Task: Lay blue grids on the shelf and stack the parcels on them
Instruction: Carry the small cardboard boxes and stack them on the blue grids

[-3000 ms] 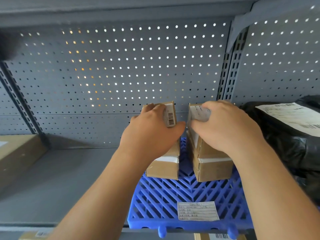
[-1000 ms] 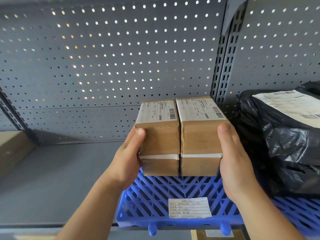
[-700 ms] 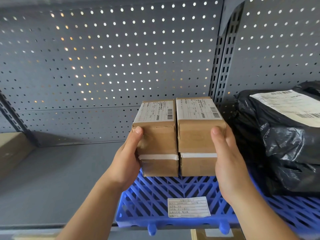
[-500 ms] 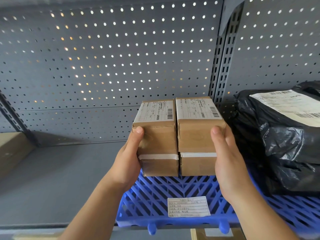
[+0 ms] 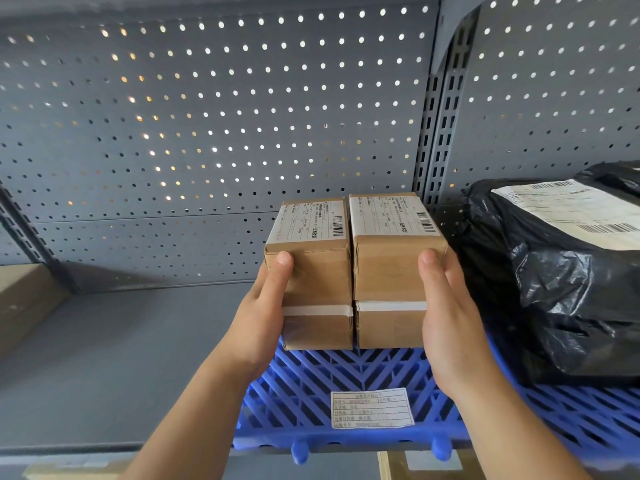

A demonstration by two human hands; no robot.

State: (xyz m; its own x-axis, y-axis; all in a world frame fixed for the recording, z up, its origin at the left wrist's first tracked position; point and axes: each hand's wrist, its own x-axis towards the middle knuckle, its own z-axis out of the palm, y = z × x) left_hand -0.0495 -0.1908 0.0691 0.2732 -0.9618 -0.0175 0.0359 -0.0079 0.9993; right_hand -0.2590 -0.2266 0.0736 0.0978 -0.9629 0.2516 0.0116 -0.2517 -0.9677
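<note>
Blue plastic comes first: the grid lies on the shelf with its near edge hanging a little over the shelf lip, a paper label stuck near that edge. Further in, on the grid's far half, stand the parcels, a left stack and a right stack of brown cardboard, touching side to side. Each looks like two small boxes, one on the other, with a white tape band at the seam. The left hand presses its palm to the outer left side of the left stack, and the right hand does the same on the outer right side of the right stack. Both thumbs lie straight up the near faces and neither hand curls round anything, so the pair is squeezed between them; the left fingers are hidden. The boxes look stiff and probably light, but the taped surfaces seem smooth, so an upper box could slide on the lower one. The best hold is likely where the palms sit now, across both seams, pushing inward evenly. The ribbed grid should help stop the bases creeping. Just right of the stacks, a black bag with a shipping label sits on a second grid; it looks soft and slick, and would likely need lifting from beneath. Far left sits another box, and the grey pegboard closes the back.
</note>
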